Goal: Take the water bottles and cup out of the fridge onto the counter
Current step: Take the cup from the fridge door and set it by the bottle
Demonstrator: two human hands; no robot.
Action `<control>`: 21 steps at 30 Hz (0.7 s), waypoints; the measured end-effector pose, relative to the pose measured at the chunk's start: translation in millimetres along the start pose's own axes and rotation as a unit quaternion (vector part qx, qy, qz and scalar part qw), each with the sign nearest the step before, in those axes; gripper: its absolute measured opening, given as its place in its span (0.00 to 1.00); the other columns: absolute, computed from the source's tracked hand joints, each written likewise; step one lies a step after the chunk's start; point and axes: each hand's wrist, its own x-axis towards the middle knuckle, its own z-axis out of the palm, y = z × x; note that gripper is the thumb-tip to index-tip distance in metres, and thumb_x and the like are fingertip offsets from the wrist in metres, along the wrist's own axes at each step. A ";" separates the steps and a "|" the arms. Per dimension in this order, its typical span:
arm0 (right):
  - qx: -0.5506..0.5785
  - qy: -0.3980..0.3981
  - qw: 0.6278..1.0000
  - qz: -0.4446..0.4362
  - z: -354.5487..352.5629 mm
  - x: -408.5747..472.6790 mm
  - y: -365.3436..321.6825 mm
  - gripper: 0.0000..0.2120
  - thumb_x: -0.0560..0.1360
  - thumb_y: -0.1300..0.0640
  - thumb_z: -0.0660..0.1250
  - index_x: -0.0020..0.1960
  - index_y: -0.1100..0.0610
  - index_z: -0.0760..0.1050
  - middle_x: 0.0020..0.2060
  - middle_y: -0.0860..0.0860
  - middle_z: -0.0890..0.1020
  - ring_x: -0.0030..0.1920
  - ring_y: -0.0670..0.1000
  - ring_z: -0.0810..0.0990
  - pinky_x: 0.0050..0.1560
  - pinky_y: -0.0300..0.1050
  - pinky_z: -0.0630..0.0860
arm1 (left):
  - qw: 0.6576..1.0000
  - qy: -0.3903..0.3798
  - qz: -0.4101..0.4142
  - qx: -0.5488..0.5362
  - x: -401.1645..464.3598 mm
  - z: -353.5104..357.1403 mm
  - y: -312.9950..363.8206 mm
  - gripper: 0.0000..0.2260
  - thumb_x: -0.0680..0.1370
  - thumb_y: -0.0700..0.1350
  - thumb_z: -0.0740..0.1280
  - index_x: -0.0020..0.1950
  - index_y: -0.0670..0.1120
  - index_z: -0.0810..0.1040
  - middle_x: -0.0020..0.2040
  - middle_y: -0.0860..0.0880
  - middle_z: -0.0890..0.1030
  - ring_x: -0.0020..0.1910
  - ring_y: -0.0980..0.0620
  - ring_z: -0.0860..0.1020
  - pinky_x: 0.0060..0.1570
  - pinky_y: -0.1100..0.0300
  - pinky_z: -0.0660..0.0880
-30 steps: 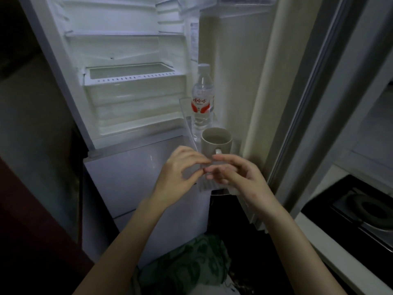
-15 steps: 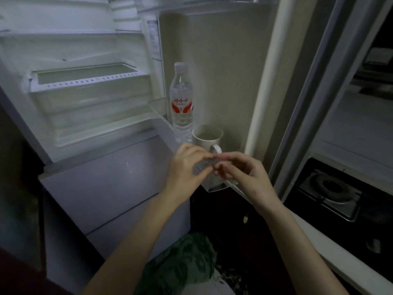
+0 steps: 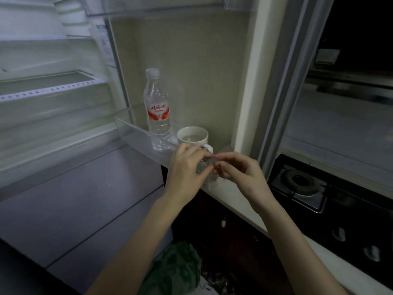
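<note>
Fingers of your left hand (image 3: 187, 167) and right hand (image 3: 238, 171) are curled, tips meeting, gripping nothing I can make out. From the left: the clear ribbed plastic water bottle with a red label (image 3: 157, 111) stands in the transparent door bin (image 3: 136, 133), beside the cream ceramic handled cup (image 3: 193, 138). That cup holds liquid; tilt it and it spills. The pale counter (image 3: 238, 201) edge is narrow.
</note>
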 end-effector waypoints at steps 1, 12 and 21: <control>-0.004 0.006 1.000 0.001 -5.3 2.7 0.9 0.08 0.76 0.69 0.61 0.53 0.66 0.77 0.36 0.48 0.84 0.40 0.49 0.80 0.42 0.35 0.77 | 1.000 0.000 0.003 -0.003 3.6 5.5 1.5 0.12 0.71 0.52 0.67 0.46 0.45 0.82 0.42 0.52 0.81 0.47 0.61 0.65 0.47 0.64 0.66; -0.041 0.021 0.999 0.007 -40.9 32.1 12.5 0.10 0.76 0.69 0.61 0.50 0.60 0.78 0.32 0.46 0.81 0.36 0.44 0.80 0.42 0.35 0.77 | 0.997 -0.064 0.025 0.021 30.0 43.9 -2.4 0.12 0.71 0.51 0.65 0.50 0.47 0.80 0.47 0.52 0.81 0.52 0.56 0.70 0.51 0.66 0.58; -0.130 0.036 0.991 0.009 -62.3 52.0 13.9 0.10 0.76 0.65 0.63 0.47 0.53 0.80 0.37 0.48 0.82 0.36 0.43 0.80 0.43 0.41 0.77 | 0.997 -0.071 0.007 -0.001 46.2 62.5 -4.6 0.11 0.70 0.49 0.69 0.51 0.48 0.81 0.48 0.53 0.81 0.52 0.54 0.75 0.51 0.66 0.60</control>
